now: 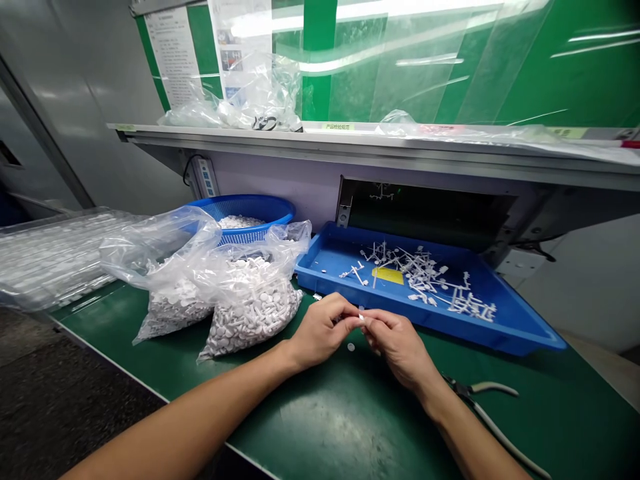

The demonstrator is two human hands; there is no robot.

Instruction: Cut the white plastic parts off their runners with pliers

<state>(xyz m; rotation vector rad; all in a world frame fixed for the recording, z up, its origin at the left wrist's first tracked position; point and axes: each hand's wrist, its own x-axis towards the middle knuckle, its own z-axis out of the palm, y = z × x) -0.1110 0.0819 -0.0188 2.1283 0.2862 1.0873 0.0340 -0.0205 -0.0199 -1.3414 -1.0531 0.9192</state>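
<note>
Hands above a green surface (345,427): the left hand (320,331) and the right hand (397,347) meet at the centre of the view, their fingers (347,315) closed in a pinch on a small white plastic piece (361,319). Just below the hands lies a white plastic disc (351,347) on the surface. At 4 o'clock from the hands, side-cutting pliers (493,388) with pale handles rest near the right forearm. At 1 o'clock, a blue plastic tray (500,327) holds white moulded parts still on their runners (425,273) and a yellow card (387,275). At 10 o'clock, two clear bags of white plastic pieces (250,313) lie side by side. Behind them, at 11 o'clock, stands a blue mesh basket (245,203) of white pieces, below a metal-edged shelf (300,137) carrying plastic bags (250,100).
</note>
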